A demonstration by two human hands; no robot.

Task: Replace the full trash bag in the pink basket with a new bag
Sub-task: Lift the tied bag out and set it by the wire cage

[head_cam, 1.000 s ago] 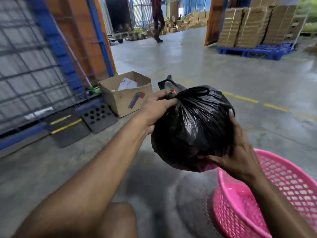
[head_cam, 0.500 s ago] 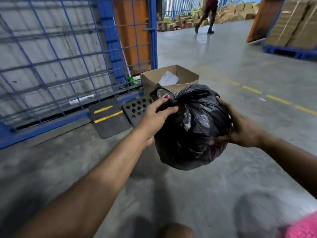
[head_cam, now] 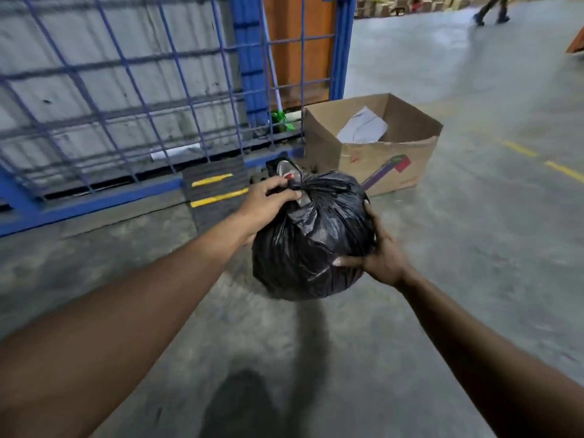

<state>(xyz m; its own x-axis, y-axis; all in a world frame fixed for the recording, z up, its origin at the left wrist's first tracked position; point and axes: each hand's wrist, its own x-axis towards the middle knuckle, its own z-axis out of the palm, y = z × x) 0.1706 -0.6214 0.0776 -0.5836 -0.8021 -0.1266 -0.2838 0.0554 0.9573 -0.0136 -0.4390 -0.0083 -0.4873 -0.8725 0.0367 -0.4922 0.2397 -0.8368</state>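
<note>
A full black trash bag, tied at the top, hangs in the air in front of me above the concrete floor. My left hand grips the knotted neck of the bag at its upper left. My right hand cups the bag's lower right side, fingers spread against the plastic. The pink basket is out of view.
An open cardboard box with white paper inside stands on the floor just beyond the bag. A blue wire-mesh fence runs along the left, with a black ramp block with yellow stripes at its base. A person's legs walk far off.
My view has swung left and the pink basket has dropped out of sight. Both hands have carried the bag toward the cardboard box, which now lies closer.
</note>
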